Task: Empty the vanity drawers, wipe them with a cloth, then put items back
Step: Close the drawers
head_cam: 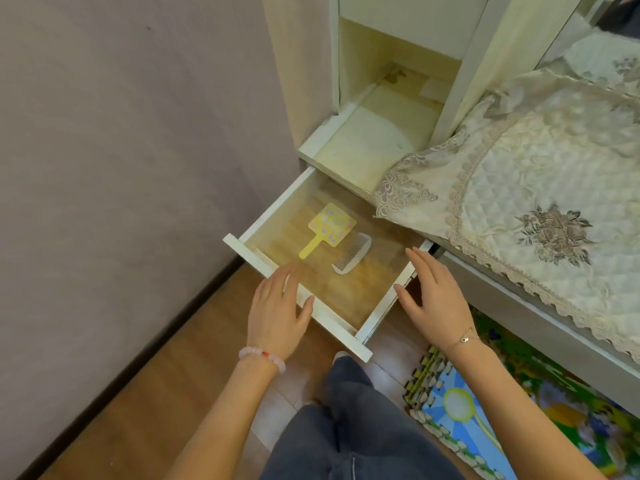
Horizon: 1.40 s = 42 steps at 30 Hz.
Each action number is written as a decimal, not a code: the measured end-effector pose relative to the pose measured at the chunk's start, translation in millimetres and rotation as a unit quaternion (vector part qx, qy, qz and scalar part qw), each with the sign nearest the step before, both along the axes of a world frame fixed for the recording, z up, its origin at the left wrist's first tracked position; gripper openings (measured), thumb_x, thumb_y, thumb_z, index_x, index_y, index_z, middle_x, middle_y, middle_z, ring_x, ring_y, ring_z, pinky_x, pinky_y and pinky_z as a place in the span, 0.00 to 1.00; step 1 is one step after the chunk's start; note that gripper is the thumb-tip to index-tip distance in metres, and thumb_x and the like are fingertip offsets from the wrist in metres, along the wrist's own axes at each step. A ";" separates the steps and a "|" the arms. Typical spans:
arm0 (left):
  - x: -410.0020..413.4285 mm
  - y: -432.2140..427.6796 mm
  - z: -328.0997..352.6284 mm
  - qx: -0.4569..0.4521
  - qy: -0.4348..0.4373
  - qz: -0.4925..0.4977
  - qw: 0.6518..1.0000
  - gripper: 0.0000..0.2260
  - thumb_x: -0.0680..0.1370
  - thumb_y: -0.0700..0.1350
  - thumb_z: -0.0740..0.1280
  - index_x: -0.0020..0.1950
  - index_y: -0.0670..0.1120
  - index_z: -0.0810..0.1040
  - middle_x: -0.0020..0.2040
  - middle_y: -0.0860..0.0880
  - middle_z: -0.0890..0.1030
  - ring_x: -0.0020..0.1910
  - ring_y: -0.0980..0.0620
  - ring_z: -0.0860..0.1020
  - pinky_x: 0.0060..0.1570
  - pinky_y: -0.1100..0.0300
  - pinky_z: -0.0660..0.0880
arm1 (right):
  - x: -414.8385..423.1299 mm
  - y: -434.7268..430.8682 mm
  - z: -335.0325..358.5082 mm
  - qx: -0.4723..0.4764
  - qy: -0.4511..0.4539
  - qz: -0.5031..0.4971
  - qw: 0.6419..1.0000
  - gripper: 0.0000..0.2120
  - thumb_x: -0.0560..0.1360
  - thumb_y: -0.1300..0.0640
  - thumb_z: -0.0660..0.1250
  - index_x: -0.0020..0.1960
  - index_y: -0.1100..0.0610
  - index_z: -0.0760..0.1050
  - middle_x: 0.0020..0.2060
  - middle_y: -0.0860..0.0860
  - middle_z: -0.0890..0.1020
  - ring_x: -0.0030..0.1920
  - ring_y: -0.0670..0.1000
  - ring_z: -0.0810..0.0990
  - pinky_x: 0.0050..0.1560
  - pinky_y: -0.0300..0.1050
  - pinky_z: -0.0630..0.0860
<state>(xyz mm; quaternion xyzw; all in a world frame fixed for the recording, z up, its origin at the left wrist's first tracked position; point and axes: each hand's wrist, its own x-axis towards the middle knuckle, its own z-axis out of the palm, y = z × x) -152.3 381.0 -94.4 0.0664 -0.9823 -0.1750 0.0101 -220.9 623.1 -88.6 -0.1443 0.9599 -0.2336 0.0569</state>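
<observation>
A white vanity drawer point(263, 220) stands pulled out, its wooden bottom showing. Inside lie a yellow hand mirror with purple dots point(329, 226) and, just right of it, a white comb point(352, 253). My left hand point(278, 308) rests over the drawer's front panel, fingers spread, holding nothing. My right hand point(433, 296) hovers at the drawer's right front corner, fingers apart and empty. Neither hand touches the mirror or the comb.
The vanity's open shelf point(367, 140) sits above the drawer. A lace-trimmed quilted cover point(519, 188) drapes the vanity top at right. A purple wall point(121, 168) is at left. A colourful foam mat point(485, 410) lies on the wooden floor; my leg in grey trousers point(346, 427) is below.
</observation>
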 end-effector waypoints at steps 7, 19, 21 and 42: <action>-4.6 -7.9 -30.3 0.522 -0.081 0.388 0.755 0.32 0.77 0.55 0.63 0.76 0.52 0.51 0.76 0.51 0.55 0.73 0.47 0.59 0.68 0.52 0.59 | -13.2 -10.0 -6.2 -0.005 0.004 0.001 1.000 0.27 0.76 0.51 0.63 0.72 0.58 0.62 0.70 0.54 0.67 0.71 0.54 0.64 0.70 0.54 0.63; -19.3 -41.5 -42.7 0.767 -0.087 0.429 0.469 0.29 0.78 0.60 0.57 0.71 0.41 0.64 0.70 0.42 0.68 0.68 0.43 0.68 0.59 0.48 0.70 | -29.7 -18.7 -13.5 0.005 0.010 -0.052 0.999 0.27 0.77 0.51 0.62 0.72 0.58 0.61 0.70 0.55 0.67 0.71 0.54 0.63 0.71 0.50 0.59; -23.4 -41.4 -46.1 0.773 -0.091 0.422 0.465 0.29 0.78 0.60 0.57 0.71 0.41 0.64 0.70 0.42 0.69 0.66 0.43 0.69 0.55 0.49 0.73 | -38.8 -17.6 -13.8 0.000 0.025 -0.057 0.998 0.27 0.77 0.51 0.63 0.72 0.59 0.62 0.70 0.56 0.67 0.71 0.55 0.64 0.71 0.51 0.59; -128.1 -8.6 -67.2 0.834 -0.134 0.333 0.418 0.33 0.78 0.61 0.56 0.74 0.40 0.57 0.74 0.40 0.60 0.72 0.41 0.61 0.53 0.47 0.74 | -124.9 13.1 -50.2 0.083 -0.025 -0.047 0.995 0.31 0.78 0.44 0.57 0.76 0.52 0.49 0.76 0.49 0.54 0.75 0.50 0.51 0.73 0.49 0.45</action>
